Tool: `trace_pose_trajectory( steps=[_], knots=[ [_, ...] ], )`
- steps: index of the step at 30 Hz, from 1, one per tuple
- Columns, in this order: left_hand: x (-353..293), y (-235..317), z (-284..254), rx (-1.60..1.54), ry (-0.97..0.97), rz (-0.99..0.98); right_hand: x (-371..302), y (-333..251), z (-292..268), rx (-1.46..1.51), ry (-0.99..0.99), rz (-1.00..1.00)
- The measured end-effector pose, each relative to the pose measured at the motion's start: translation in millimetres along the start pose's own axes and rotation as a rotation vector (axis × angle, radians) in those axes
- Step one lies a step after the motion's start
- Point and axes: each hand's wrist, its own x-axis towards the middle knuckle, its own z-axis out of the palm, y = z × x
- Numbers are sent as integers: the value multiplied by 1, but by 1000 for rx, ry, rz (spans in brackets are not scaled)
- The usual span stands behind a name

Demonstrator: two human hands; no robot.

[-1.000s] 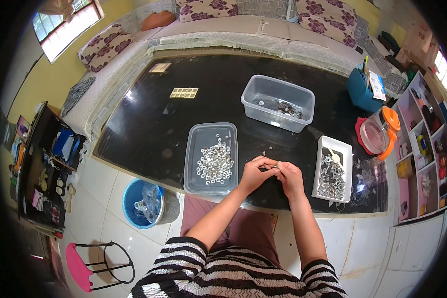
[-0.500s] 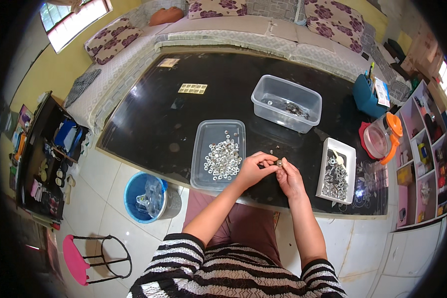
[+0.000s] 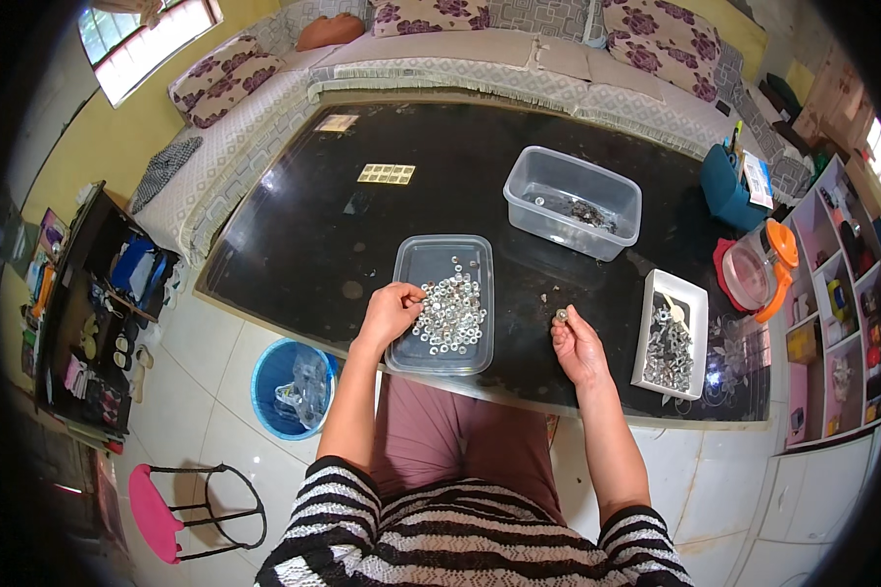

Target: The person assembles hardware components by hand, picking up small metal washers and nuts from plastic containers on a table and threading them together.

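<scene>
- Left hand has moved from beside the right hand to the shallow tray.
- Progress, as judged: unfinished; many loose rings lie in the tray, and metal pieces fill much of the white box.
- Right hand: raised above the table, thumb and forefinger pinched on a small round piece.
- Left hand: back upward, fingertips at the rings' left edge; whether they grip one cannot be told.
</scene>
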Motion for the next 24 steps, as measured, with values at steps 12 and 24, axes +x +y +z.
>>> trace_pose_trajectory(
  steps=[12, 24],
  knots=[
    [7, 5, -2, 84, -130, -9, -3, 0, -7, 39, -3, -36],
    [7, 14, 3, 145, -45, 98, -9, -9, -14, -23, -1, -107]
  ],
)
